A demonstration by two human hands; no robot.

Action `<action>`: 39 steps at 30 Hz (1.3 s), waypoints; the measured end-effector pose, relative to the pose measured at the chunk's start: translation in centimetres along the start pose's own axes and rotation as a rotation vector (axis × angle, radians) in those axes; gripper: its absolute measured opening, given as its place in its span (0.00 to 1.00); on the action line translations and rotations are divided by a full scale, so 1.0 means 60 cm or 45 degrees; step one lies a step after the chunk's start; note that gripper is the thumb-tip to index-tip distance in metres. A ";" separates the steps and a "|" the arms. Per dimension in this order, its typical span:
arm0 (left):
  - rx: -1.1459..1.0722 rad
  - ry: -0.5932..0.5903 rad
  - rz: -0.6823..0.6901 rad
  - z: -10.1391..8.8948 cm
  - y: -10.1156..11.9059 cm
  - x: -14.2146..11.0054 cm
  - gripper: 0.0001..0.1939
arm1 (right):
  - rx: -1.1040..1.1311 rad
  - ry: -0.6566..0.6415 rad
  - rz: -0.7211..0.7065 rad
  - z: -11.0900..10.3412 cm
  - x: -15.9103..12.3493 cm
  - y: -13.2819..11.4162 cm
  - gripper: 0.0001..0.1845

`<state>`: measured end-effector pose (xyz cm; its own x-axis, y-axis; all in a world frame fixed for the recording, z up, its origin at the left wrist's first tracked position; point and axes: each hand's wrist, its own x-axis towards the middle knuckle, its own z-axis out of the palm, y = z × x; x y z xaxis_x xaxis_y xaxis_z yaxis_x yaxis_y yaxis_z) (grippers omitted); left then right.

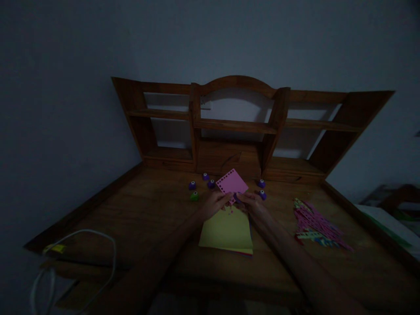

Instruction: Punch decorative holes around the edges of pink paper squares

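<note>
My left hand point(216, 203) is closed on the near corner of a pink sheet of paper point(232, 181). A row of punched holes runs along the sheet's upper left edge. My right hand point(252, 203) grips a small purple paper punch point(237, 197) at the sheet's near edge; the fingers partly hide it. Below both hands lies a stack of coloured paper with a yellow sheet point(226, 231) on top. Small pink bits of paper point(231, 211) are at the stack's upper end, under the hands.
Several purple punches, one of them point(192, 186) at left and another point(262, 194) at right, stand around the sheet with a green punch point(194, 196). Punched paper strips point(316, 221) are heaped at right. A wooden shelf point(236, 127) backs the desk; a white cable point(113, 247) loops at front left.
</note>
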<state>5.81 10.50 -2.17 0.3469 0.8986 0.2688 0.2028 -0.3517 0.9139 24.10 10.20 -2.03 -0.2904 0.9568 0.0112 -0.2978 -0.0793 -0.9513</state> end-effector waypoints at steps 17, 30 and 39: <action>0.026 0.328 -0.076 -0.012 -0.003 0.007 0.26 | -0.257 -0.094 -0.018 -0.001 0.007 0.006 0.21; -0.160 0.308 -0.217 -0.003 -0.021 0.011 0.28 | 0.017 -0.069 0.217 -0.008 0.021 -0.003 0.34; -0.342 0.374 -0.347 0.002 -0.031 0.012 0.29 | 0.135 -0.016 0.310 -0.022 0.025 0.001 0.32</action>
<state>5.78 11.79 -3.69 0.0324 0.9983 0.0477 -0.0069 -0.0475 0.9988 24.85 12.00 -2.45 -0.3765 0.9024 -0.2096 -0.3112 -0.3363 -0.8889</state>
